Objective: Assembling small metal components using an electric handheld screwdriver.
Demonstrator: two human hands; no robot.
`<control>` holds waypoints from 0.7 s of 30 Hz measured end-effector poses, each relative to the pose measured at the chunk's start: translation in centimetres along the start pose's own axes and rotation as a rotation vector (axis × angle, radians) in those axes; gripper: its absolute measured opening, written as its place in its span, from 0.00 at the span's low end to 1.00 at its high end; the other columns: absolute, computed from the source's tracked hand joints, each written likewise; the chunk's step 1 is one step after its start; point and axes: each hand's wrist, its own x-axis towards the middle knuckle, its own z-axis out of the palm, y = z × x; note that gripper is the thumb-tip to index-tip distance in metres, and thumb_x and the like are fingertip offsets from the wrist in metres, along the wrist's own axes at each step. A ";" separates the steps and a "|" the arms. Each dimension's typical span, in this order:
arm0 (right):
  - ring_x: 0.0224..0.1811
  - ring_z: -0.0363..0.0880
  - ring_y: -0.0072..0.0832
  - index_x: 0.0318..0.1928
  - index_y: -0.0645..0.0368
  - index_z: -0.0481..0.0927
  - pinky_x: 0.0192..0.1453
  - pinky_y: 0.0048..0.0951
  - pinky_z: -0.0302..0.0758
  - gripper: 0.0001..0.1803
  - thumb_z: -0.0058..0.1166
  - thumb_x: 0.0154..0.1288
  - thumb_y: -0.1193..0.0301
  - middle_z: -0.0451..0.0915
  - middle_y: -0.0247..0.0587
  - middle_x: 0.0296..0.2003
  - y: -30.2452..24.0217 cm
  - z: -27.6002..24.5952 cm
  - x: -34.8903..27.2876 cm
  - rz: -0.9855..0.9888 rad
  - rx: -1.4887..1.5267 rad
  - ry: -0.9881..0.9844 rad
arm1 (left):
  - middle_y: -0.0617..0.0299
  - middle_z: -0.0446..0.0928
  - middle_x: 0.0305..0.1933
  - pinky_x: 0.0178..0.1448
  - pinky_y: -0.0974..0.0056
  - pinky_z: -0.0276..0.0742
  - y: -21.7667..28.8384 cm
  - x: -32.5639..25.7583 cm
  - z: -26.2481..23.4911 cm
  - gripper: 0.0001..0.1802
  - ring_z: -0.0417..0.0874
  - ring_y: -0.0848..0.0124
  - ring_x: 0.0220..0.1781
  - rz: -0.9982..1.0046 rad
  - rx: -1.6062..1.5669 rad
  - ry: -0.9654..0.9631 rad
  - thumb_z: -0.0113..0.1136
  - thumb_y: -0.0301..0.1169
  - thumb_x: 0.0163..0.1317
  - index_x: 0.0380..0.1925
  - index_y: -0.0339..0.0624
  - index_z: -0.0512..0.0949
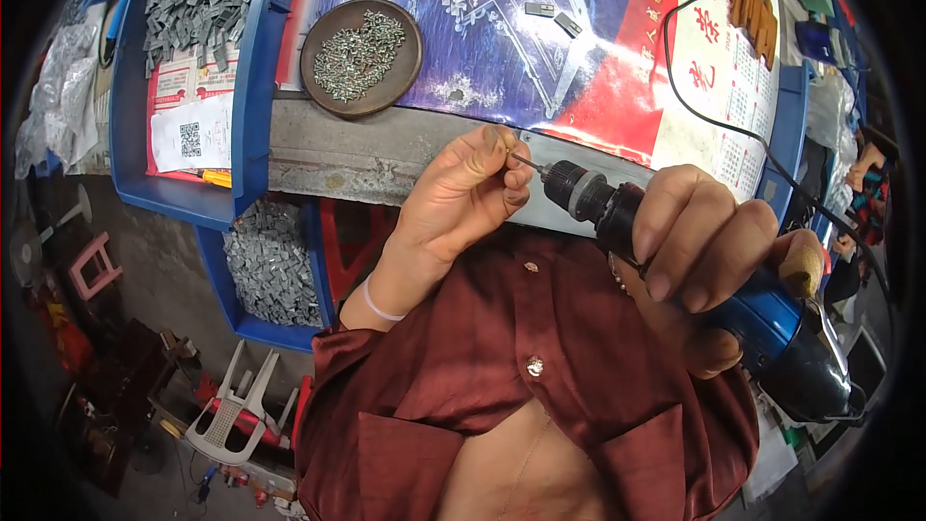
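My right hand (709,241) is wrapped round a corded power drill (579,195) with a blue body and a black chuck. A thin bit runs from the chuck to the left, its tip meeting the fingertips of my left hand (453,193). The thumb and fingers there are pinched; what they hold, if anything, is too small and covered to name. Beyond my left hand, a round brown dish (362,110) holds a heap of small metal screws (357,56). Two small grey rectangular pieces (540,10) lie on the poster-covered tabletop (463,58).
Blue bins with grey pieces stand at the left, one on the table (253,116) and one lower (313,270). A stack of orange-brown strips (748,5) lies far right. The black cord (675,72) loops over the right side. A plastic chair (231,415) stands behind, lower left.
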 end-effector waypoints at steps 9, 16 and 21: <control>0.27 0.67 0.18 0.61 0.54 0.66 0.35 0.24 0.64 0.28 0.59 0.61 0.68 0.67 0.27 0.29 -0.4 -0.2 0.0 0.107 0.096 0.170 | 0.63 0.75 0.38 0.42 0.72 0.74 0.4 -0.4 0.3 0.08 0.74 0.75 0.37 0.014 0.055 0.026 0.59 0.33 0.63 0.36 0.41 0.74; 0.28 0.68 0.19 0.62 0.54 0.66 0.36 0.24 0.64 0.29 0.59 0.62 0.67 0.68 0.27 0.30 -0.4 1.1 -0.2 0.086 0.082 0.171 | 0.64 0.74 0.36 0.41 0.73 0.74 0.2 -0.5 0.4 0.08 0.75 0.76 0.36 0.019 0.022 -0.001 0.59 0.32 0.63 0.36 0.39 0.74; 0.27 0.71 0.19 0.60 0.51 0.67 0.36 0.25 0.66 0.27 0.61 0.61 0.65 0.70 0.28 0.30 -0.1 1.4 -0.2 0.051 0.059 0.138 | 0.64 0.73 0.36 0.40 0.73 0.74 0.3 -0.7 0.6 0.08 0.74 0.76 0.36 -0.001 0.006 0.017 0.60 0.32 0.63 0.36 0.39 0.74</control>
